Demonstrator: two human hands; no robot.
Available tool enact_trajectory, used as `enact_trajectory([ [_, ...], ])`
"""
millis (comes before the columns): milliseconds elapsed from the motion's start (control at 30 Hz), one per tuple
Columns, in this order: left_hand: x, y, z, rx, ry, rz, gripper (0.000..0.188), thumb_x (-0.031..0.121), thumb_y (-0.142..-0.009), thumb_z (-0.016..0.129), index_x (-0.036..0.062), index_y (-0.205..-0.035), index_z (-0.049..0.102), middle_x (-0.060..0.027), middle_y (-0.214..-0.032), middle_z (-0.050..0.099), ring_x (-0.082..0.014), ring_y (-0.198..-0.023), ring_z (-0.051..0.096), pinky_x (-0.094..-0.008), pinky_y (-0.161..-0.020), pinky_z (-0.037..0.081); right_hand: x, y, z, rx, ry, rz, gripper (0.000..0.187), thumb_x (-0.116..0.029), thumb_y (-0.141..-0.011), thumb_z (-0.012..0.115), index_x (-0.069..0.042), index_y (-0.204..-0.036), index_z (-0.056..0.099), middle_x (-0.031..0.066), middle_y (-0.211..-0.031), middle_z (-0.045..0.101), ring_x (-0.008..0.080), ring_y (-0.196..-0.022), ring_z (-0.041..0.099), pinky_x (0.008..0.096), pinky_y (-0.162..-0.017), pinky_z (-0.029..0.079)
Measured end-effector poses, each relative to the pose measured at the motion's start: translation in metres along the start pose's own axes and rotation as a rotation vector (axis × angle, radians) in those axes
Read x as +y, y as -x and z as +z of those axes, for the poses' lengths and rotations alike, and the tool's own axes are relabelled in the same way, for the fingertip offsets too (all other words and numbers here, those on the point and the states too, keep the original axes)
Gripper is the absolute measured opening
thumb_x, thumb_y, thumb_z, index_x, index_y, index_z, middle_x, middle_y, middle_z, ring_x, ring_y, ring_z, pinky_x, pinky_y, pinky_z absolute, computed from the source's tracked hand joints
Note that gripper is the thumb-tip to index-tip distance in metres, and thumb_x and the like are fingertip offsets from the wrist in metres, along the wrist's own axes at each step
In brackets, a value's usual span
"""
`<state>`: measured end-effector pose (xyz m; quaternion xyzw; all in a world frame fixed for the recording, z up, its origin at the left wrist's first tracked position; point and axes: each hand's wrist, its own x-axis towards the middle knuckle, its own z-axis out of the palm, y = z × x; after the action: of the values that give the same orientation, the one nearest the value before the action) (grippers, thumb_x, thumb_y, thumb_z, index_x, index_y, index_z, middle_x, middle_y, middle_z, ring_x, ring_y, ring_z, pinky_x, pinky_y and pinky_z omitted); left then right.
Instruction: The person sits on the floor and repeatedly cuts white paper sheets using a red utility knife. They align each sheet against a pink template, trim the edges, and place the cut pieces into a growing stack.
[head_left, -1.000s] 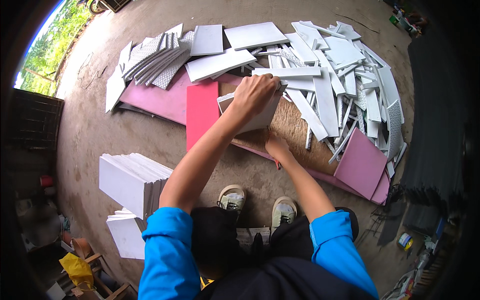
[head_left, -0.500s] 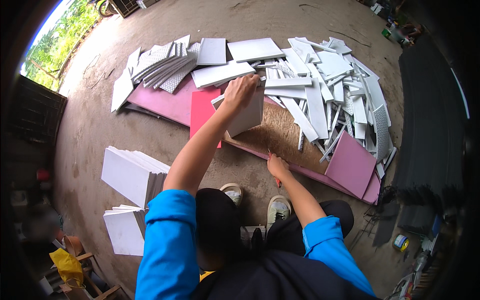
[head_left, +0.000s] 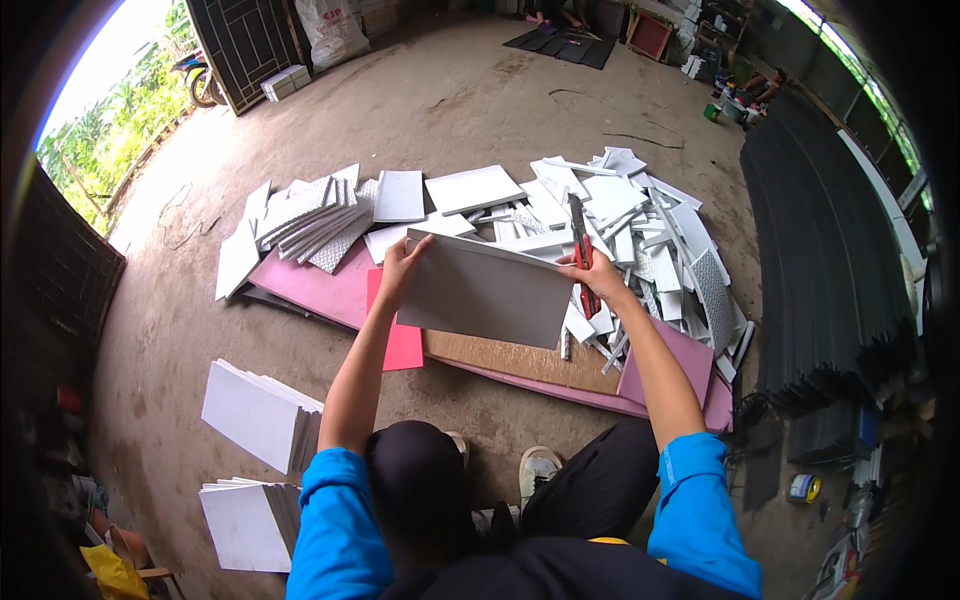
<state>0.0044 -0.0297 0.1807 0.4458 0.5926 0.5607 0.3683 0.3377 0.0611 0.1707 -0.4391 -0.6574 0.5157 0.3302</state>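
Observation:
Between my two hands a flat rectangular white board (head_left: 490, 295) is raised over the work surface, its near face in shade. My left hand (head_left: 405, 262) grips its upper left corner. At the upper right corner my right hand (head_left: 600, 278) pinches the edge, while a red utility knife (head_left: 583, 250) is also held in that hand, blade end upward. Below lie a worn brown board (head_left: 520, 358) and a bright pink sheet (head_left: 404, 345), partly covered by the white board.
A heap of white offcuts (head_left: 665, 230) lies at the far right, with textured white pieces (head_left: 325, 225) at the far left. A purple-pink panel (head_left: 668, 368) rests at the right end. Two stacks of white boards (head_left: 250, 415) stand at left. Long black sheets (head_left: 825, 260) lie at right.
The white board has been lifted and turned broad across. My right hand rose from the brown board with the knife to the board's right corner. My left hand moved leftward; the view tilted up.

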Motion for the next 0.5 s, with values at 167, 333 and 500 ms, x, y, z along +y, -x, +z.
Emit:
enact_trajectory([
  [167, -0.036, -0.013, -0.004, 0.054, -0.148, 0.034, 0.038, 0.034, -0.086, 0.060, -0.0012, -0.101, 0.060, -0.0046, -0.078, 0.061, -0.0075, -0.063, 0.055, -0.0218, -0.053, 0.044, 0.034, -0.021, -0.001, 0.165, -0.032, 0.035, 0.020, -0.015, -0.075, 0.070, -0.004, -0.081, 0.055, 0.0040, -0.076, 0.061, 0.0103, -0.066, 0.055, 0.0236, -0.062, 0.044],
  [333, -0.091, 0.000, -0.033, 0.137, 0.104, -0.265, 0.044, 0.033, -0.086, 0.059, 0.0011, -0.117, 0.054, -0.0047, -0.087, 0.060, -0.0074, -0.067, 0.055, -0.0208, -0.051, 0.044, 0.092, -0.051, -0.018, 0.468, 0.661, 0.136, 0.031, -0.025, -0.079, 0.059, 0.004, -0.088, 0.053, 0.0220, -0.090, 0.055, 0.0362, -0.086, 0.055, 0.0440, -0.079, 0.043],
  [500, -0.147, 0.060, -0.061, 0.335, 0.431, -0.452, 0.038, 0.021, -0.088, 0.057, 0.0053, -0.122, 0.052, -0.0003, -0.087, 0.060, -0.0036, -0.059, 0.049, -0.0175, -0.046, 0.039, 0.146, -0.044, 0.061, -0.051, 0.784, 0.094, 0.032, -0.013, -0.080, 0.051, 0.008, -0.102, 0.043, 0.0316, -0.105, 0.044, 0.0464, -0.098, 0.047, 0.0473, -0.089, 0.038],
])
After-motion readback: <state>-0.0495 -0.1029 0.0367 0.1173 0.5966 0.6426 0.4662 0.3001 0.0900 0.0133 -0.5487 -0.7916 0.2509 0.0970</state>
